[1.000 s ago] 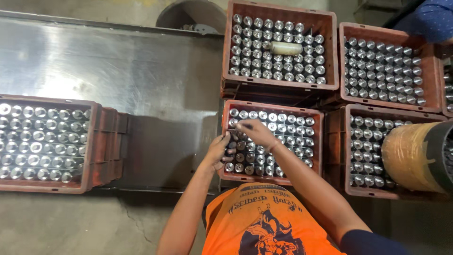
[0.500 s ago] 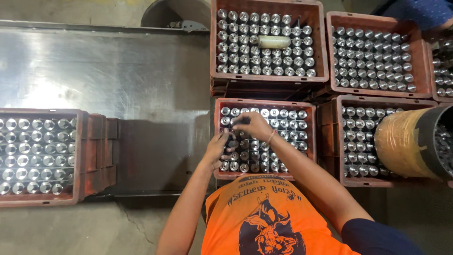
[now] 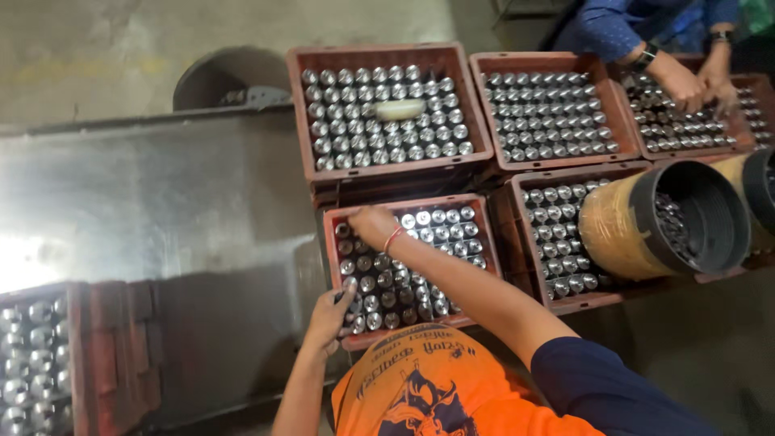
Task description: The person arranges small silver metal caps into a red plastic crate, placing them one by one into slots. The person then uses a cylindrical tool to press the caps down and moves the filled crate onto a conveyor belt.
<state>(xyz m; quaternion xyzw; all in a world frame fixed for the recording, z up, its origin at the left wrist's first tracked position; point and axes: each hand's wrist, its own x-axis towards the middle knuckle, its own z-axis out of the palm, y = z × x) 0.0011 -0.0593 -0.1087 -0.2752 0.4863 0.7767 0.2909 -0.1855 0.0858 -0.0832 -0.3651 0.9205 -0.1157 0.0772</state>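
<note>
Standing on a steel table, the brown crate holds shiny cans; left hand grips its edge, right hand curled on cans.

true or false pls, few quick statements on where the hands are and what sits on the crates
1. The right hand reaches to the far left corner of the near crate. True.
2. The left hand rests on the bare metal table. False: it is at that crate's near left edge, among the shiny cylinders.
3. A pale oblong piece lies on top of the cylinders in the far crate. True.
4. The black tub stands upright. False: it lies tipped on a crate.
</note>
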